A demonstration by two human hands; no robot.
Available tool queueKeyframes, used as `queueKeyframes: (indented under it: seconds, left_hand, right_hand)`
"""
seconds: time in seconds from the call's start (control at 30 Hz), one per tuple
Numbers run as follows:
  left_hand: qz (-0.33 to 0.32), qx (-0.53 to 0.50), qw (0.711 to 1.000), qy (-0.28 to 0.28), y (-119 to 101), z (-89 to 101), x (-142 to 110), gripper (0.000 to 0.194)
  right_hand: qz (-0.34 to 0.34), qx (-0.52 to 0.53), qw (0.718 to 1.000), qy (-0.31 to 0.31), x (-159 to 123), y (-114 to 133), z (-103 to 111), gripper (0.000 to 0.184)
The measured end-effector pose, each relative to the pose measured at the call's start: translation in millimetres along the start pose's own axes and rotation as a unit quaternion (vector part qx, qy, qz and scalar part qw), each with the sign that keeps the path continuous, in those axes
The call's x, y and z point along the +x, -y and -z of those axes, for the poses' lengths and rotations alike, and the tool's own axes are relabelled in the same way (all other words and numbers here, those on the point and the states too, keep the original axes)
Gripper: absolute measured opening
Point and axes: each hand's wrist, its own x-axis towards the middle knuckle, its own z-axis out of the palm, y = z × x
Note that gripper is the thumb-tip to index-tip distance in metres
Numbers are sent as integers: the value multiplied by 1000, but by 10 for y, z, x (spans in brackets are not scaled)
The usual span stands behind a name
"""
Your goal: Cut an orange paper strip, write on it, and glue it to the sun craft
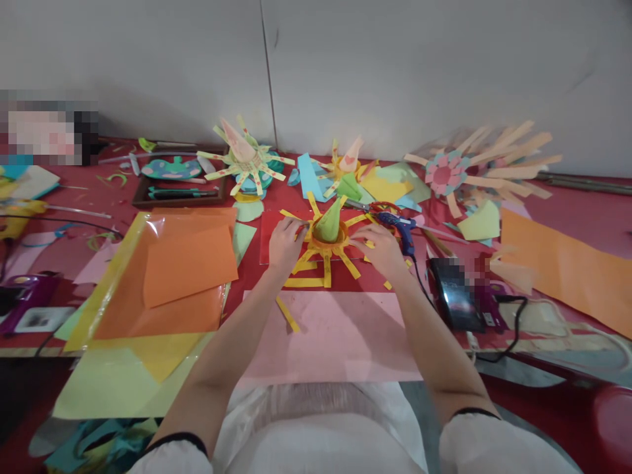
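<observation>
A yellow paper craft [326,253] with strips fanning out like sun rays lies in front of me. A green paper cone [330,224] stands upright inside its orange ring. My left hand [286,245] is at the left side, fingers closed on one of the strips. On the opposite side my right hand [378,247] pinches at another strip beside the ring; its fingertips are small and partly blurred. Below the craft, a loose yellow strip [288,315] rests partly on a pink paper sheet [330,339].
A blue glue gun [405,234] and scissors [363,207] lie beyond my right hand. Orange paper [192,266] is stacked at left. Similar paper crafts [247,158] stand along the wall. A dark phone-like device [455,296] sits at right. A blurred person [44,131] is far left.
</observation>
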Motion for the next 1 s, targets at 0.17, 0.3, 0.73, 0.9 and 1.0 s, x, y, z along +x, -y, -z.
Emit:
queueKeyframes:
  seconds: [0.17, 0.3, 0.73, 0.9, 1.0]
  left_hand:
    - [-2, -60, 998, -22, -146, 147, 119, 14]
    - [-17, -86, 996, -17, -367, 166, 320, 17]
    - [32, -138, 989, 38, -574, 31, 468, 21]
    - [25, -121, 991, 50, -526, 135, 474, 23]
    - [23, -117, 991, 60, -492, 144, 450, 22]
  right_hand:
    - [-156, -63, 978, -121, -300, -253, 220, 22]
    - [-250, -123, 946, -166, -438, -502, 317, 22]
    - [-373, -124, 913, -110, -395, -705, 201, 28]
    - [-348, -117, 924, -108, -379, -715, 123, 20]
    - [-345, -93, 927, -115, -380, -717, 81, 18]
